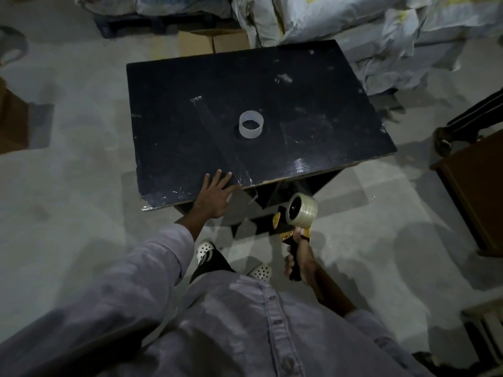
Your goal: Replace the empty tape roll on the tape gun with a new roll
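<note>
Two hands are working: the right hand (299,257) is curling round the rigid handle of the tape gun (285,232), likely the safest hold, new roll (306,210) riding its hub beyond the near edge of the table (326,104), left hand (216,195) lying spread on that edge, light-looking empty core (251,124) standing mid-table.

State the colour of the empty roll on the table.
The empty roll is translucent white; head view.
</note>
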